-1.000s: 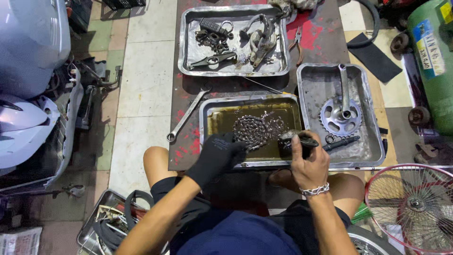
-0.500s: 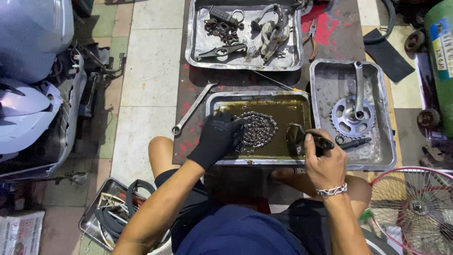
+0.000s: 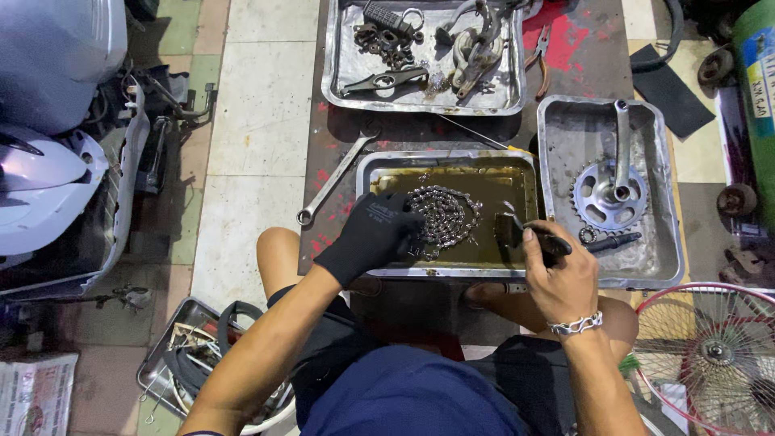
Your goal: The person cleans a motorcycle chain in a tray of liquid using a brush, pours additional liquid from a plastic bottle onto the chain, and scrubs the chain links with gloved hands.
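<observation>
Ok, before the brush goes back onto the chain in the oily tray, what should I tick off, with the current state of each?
1. Gloved left hand on the coiled steel chain: ok.
2. Bare right hand gripping the black brush: ok.
3. Chain inside the steel tray of brown liquid: ok.
4. Brush bristles touching the chain: not ok, apart.
5. Long steel spanner outside the tray: ok.
6. Liquid depth: cannot tell.

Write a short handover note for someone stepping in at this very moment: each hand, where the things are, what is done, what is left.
Left hand, in a black glove, rests on the chain coiled in the middle tray of brown liquid.
Right hand, bare, has its grip shut on a dark brush over that tray's right end.
Crank with sprocket lies in the right tray; a wrench lies left of the middle tray.
Done: chain soaking.
Left: chain not yet out of the liquid.
</observation>
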